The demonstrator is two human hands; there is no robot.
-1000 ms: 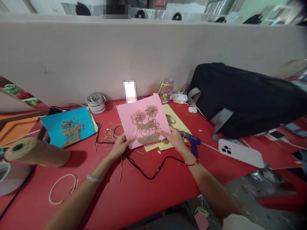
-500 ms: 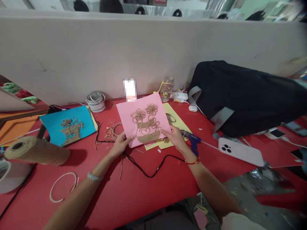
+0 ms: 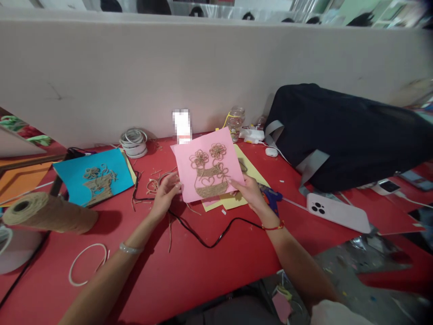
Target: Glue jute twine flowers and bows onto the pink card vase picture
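Observation:
My right hand grips the lower right corner of a pink card, thumb on the front. The card is tilted up above the table and bears a twine picture of a flower basket with a heart and a bow. My left hand is at the card's lower left edge, thumb and fingers apart; whether a fingertip touches the edge is hard to see. Yellow paper lies behind the card. A blue glue gun rests just right of my right hand.
On the left are a blue card with twine shapes, a twine spool and a white ring. A black cord crosses the red table. A phone, dark bag and glass jar stand right and back.
The pink card has shifted slightly right and up in my right hand. My left thumb has come off the card's front, and that hand has opened beside the edge.

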